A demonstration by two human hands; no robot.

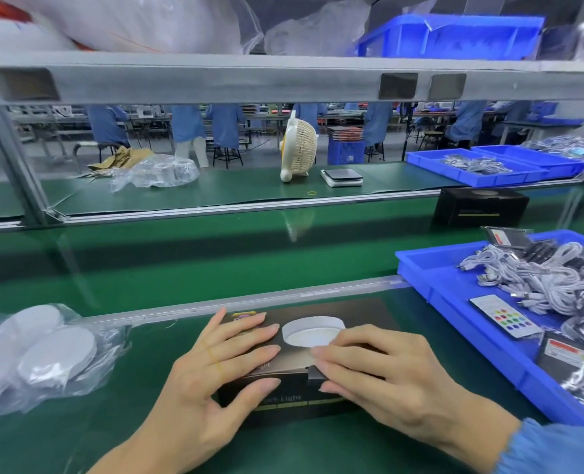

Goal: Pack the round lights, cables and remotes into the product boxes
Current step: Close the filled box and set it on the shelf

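Note:
A dark product box (294, 398) lies on the green bench in front of me, with a round white light (313, 331) showing on its top. My left hand (215, 364) lies flat on the box's left half, thumb against the front face. My right hand (379, 367) presses on the right half, fingers straight, thumb at the front flap. A clear bag of round lights (41, 354) sits at the left. The blue tray (431, 268) at the right holds coiled white cables (540, 278) and a white remote (504, 316) with coloured buttons.
Another dark product box (482, 206) stands on the conveyor belt (215, 244) beyond the tray. A metal rail (249, 299) runs just behind my box. Past the belt are a small fan (299, 148), a scale (342, 176) and more blue trays (472, 165).

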